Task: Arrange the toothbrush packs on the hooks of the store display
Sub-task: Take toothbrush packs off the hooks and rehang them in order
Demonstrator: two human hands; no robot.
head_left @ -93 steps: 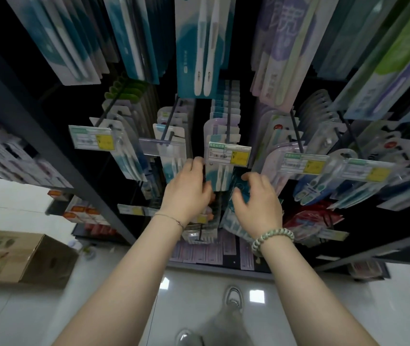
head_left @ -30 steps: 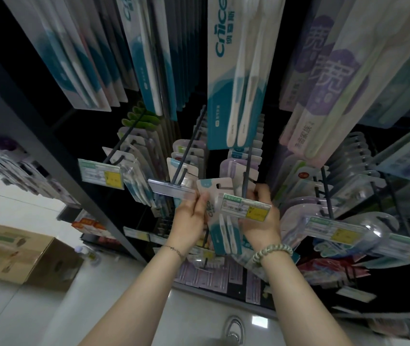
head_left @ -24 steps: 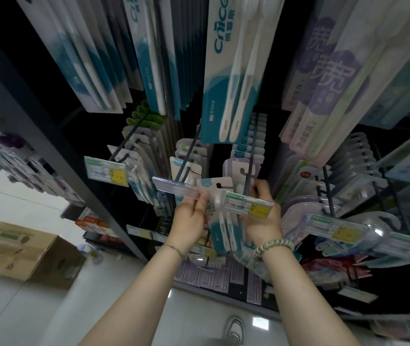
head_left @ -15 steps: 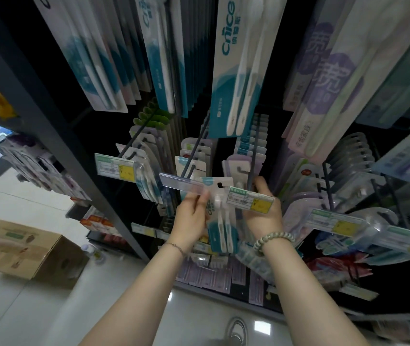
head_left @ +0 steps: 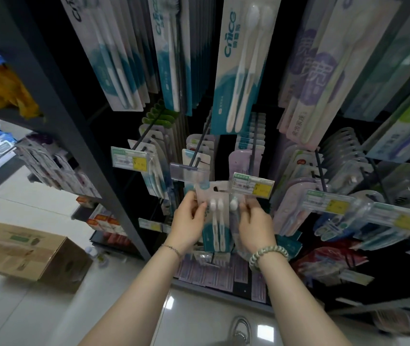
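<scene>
Left grip [head_left: 187, 222], right grip [head_left: 256, 224]: pack [head_left: 217, 221] edges

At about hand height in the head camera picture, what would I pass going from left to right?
cardboard box on the floor → left hand → toothbrush pack gripped by both hands → right hand → green-and-yellow price tag on a hook's end

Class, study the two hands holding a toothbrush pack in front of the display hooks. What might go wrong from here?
1. The white and teal card pack of two toothbrushes, gripped by the left hand and right hand, sits below two dark metal hooks; it may go on the wrong one or slip.
2. The green and yellow price label overlaps the pack's top corner and may get knocked askew.
</scene>
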